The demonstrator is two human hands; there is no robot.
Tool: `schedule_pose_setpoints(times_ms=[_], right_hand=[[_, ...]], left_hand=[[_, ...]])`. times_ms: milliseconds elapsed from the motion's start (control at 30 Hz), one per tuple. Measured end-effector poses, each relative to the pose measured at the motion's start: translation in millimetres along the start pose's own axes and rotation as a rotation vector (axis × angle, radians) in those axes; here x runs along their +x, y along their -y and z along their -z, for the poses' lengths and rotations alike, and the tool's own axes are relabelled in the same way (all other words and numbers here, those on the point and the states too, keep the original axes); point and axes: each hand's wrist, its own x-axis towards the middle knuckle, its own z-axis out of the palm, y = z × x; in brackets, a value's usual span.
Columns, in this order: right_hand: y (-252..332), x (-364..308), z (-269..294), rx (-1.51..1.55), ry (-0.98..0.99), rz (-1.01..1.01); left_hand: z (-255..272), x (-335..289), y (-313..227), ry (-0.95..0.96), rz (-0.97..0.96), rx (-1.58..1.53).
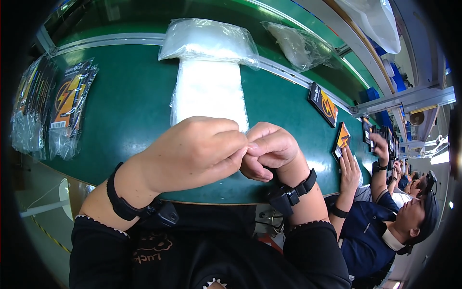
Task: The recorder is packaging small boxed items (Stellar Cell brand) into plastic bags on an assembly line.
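My left hand (204, 149) and my right hand (272, 149) meet in front of me, over the near part of the green table. Their thumbs and fingertips press together in a pinch. Whatever lies between the fingers is hidden or too small to tell. Just beyond the hands lies a flat stack of clear plastic bags (209, 86), its near edge partly covered by them. A puffy bundle of clear plastic (207, 41) rests across the far end of that stack.
Bagged black-and-orange boxes (72, 101) stand at the left on the green table (130, 96). More clear plastic (298, 45) lies behind the metal rail. Two similar boxes (323, 104) (342, 139) are at the right, where a co-worker's hand (350, 166) touches the nearer one.
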Motion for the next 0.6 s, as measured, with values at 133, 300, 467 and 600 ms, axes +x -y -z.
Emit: schedule_pose_setpoints(times_ms=[133,300,467,600], right_hand=[[0.5,0.3,0.0,0.001,0.006,0.007],[0.2,0.0,-2.9,-0.029,-0.044,0.000],[-0.7,0.4,-1.6,-0.008,-0.015,0.025],[0.5,-0.2,-3.3,-0.027,-0.020,0.037]], left_hand=[[-0.8,-0.6,-0.8,-0.004,0.024,0.001],[0.1,-1.0,0.6,0.020,0.049,-0.016],[0.8,0.0,1.7,-0.008,0.089,-0.105],[2.7,1.7,0.2,0.003,0.121,-0.171]])
